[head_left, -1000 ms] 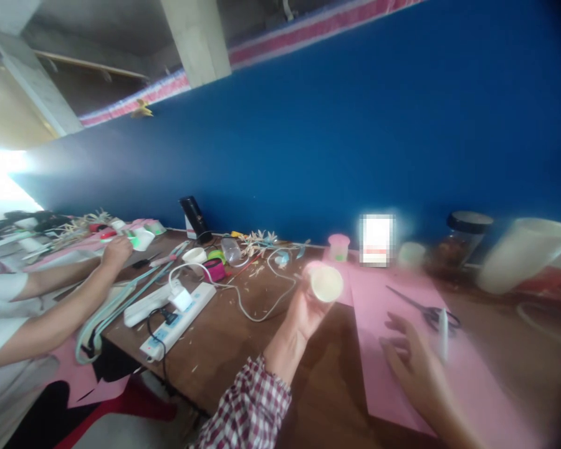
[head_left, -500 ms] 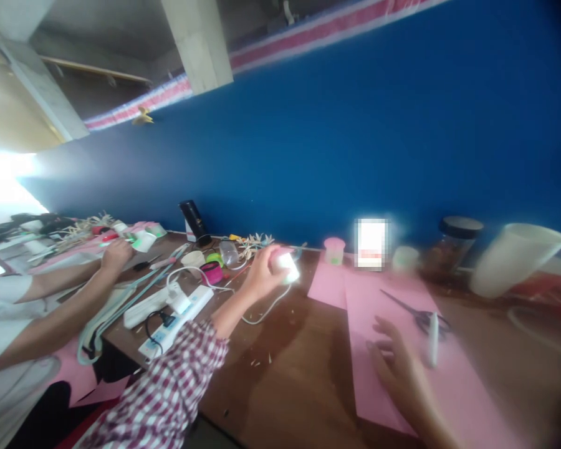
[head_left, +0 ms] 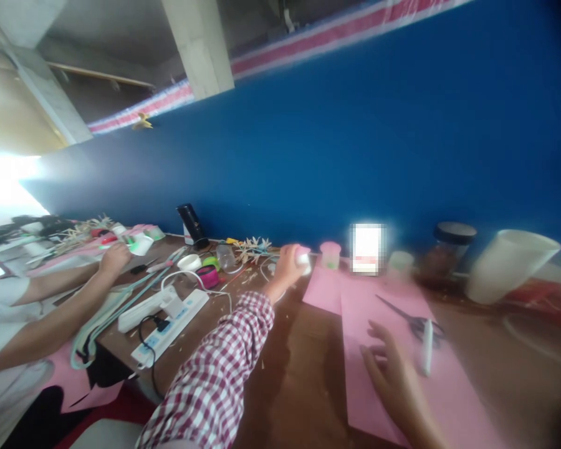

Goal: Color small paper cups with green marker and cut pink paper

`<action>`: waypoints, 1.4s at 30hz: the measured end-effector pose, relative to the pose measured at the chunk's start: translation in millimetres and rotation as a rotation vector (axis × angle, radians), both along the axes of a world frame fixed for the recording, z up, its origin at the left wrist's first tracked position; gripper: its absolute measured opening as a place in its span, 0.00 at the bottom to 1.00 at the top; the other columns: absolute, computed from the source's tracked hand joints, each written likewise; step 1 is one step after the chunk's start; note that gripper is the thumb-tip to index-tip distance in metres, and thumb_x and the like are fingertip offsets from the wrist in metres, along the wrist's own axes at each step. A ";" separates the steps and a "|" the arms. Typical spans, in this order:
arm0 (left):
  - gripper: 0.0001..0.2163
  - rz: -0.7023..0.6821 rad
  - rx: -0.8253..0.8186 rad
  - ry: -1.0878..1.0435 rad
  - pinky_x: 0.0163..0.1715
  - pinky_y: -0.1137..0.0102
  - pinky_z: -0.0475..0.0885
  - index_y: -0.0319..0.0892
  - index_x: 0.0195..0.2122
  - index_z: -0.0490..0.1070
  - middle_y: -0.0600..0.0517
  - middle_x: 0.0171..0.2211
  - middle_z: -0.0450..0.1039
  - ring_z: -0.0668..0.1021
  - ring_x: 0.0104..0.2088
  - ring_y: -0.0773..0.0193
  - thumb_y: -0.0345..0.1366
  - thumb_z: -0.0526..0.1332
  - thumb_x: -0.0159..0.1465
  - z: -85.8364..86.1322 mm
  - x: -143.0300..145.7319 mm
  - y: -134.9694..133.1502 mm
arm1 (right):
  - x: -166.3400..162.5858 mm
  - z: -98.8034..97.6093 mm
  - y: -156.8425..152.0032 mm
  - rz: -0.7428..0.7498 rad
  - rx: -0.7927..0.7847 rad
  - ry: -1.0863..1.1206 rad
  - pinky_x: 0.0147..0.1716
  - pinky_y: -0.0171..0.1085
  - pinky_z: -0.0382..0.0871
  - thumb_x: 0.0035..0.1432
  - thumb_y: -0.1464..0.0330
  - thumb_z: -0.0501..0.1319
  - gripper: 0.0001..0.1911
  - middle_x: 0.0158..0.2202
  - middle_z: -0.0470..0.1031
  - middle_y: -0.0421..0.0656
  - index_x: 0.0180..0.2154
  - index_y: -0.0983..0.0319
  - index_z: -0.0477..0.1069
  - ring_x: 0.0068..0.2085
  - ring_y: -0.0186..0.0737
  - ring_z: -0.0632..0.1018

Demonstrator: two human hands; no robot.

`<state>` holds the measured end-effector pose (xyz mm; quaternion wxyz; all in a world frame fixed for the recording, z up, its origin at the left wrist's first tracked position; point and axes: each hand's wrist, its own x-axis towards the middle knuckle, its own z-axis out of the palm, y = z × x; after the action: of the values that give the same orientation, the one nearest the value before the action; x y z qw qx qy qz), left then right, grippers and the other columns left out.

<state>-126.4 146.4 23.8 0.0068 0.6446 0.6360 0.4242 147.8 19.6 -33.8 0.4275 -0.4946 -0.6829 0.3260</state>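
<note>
My left hand [head_left: 288, 269], in a checked sleeve, is closed around a small white container with a pink top [head_left: 303, 259] near the back of the table. Just right of it stands a similar pink-topped cup [head_left: 330, 255]. My right hand [head_left: 393, 368] lies with fingers apart over a long sheet of pink paper [head_left: 364, 399], holding nothing. Beyond its fingertips, dark scissors [head_left: 404, 315] rest on the paper. A white pen-shaped tube [head_left: 427, 349] lies partly over the scissors' handles.
A power strip [head_left: 187, 312] with plugs and cables lies left of my arm. A co-worker's hand [head_left: 115, 257] holds a white-and-green piece. Along the blue wall [head_left: 308, 156] stand a dark-lidded jar [head_left: 451, 255], a tilted white cup [head_left: 509, 265] and a black cylinder [head_left: 191, 224].
My left hand has carried the white container rightward and back, close to the pink-topped cup. The view has shifted slightly; my right hand stays over the paper.
</note>
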 end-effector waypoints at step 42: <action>0.27 -0.034 0.071 0.080 0.55 0.59 0.65 0.45 0.53 0.61 0.44 0.52 0.62 0.67 0.55 0.54 0.32 0.66 0.51 -36.0 -2.9 41.4 | -7.9 1.0 -8.8 0.000 0.026 -0.105 0.27 0.37 0.74 0.60 0.62 0.50 0.20 0.37 0.71 0.44 0.54 0.57 0.59 0.27 0.36 0.75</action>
<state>-129.3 187.8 -12.2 -0.0341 0.6717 0.6093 0.4200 139.9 10.8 -32.7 0.3975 -0.5052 -0.7088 0.2906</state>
